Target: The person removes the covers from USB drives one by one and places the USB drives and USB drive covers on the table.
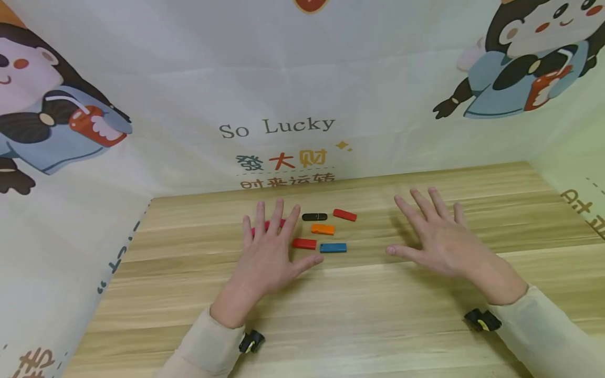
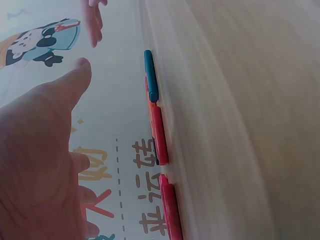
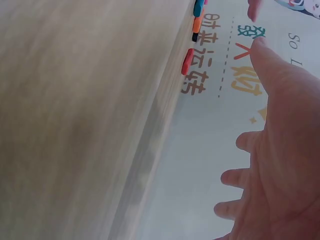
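Several small flat blocks lie in a cluster on the wooden table [image 1: 359,315]: a black one [image 1: 314,217], a red one [image 1: 344,214], an orange one [image 1: 323,229], a second red one [image 1: 304,243] and a blue one [image 1: 333,248]. My left hand [image 1: 270,252] hovers with fingers spread just left of the cluster, and its fingers partly cover a pink block [image 1: 267,226]. My right hand [image 1: 432,236] is spread flat to the right of the blocks, apart from them. Neither hand holds anything. The left wrist view shows the blue block [image 2: 150,75] and a red block [image 2: 158,135] edge-on.
Printed fabric walls [image 1: 283,105] with cartoon figures and "So Lucky" lettering close the table in at the back, left and right. Bare wood stretches in front of the hands. The right wrist view shows the red block [image 3: 187,61] and orange block [image 3: 198,24] far off.
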`<state>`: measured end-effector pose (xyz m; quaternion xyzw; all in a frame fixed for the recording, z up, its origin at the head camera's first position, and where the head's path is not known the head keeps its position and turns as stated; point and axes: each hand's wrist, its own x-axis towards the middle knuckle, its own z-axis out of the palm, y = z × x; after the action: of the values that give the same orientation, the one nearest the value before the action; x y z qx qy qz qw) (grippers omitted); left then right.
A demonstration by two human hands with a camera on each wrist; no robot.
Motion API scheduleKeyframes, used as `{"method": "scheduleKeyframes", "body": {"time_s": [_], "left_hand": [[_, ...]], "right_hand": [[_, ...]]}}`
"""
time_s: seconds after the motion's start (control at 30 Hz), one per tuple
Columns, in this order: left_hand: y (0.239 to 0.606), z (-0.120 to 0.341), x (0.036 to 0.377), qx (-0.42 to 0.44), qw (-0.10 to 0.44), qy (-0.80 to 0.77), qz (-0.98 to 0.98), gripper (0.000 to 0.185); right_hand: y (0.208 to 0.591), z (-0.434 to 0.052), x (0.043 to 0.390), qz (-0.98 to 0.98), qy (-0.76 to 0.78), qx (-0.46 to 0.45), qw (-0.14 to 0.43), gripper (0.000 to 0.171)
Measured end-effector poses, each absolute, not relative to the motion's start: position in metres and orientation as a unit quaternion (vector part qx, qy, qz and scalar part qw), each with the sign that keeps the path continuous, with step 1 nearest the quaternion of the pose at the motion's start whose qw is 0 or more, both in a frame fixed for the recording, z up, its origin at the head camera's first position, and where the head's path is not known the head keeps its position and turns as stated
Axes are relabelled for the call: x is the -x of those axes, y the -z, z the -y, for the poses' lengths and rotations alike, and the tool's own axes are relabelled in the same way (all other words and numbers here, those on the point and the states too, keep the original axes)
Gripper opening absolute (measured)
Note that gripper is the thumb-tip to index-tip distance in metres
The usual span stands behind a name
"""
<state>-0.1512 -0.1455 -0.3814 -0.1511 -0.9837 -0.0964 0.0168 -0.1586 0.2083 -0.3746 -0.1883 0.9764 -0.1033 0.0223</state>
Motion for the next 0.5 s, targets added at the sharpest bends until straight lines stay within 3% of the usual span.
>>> {"method": "scheduleKeyframes", "body": {"time_s": [0.5], "left_hand": [[0.38, 0.139, 0.167, 0.192, 0.038, 0.074, 0.978, 0.107]], "right_hand": [[0.37, -0.209, 0.157, -0.975, 0.088, 0.203, 0.0, 0.102]]}}
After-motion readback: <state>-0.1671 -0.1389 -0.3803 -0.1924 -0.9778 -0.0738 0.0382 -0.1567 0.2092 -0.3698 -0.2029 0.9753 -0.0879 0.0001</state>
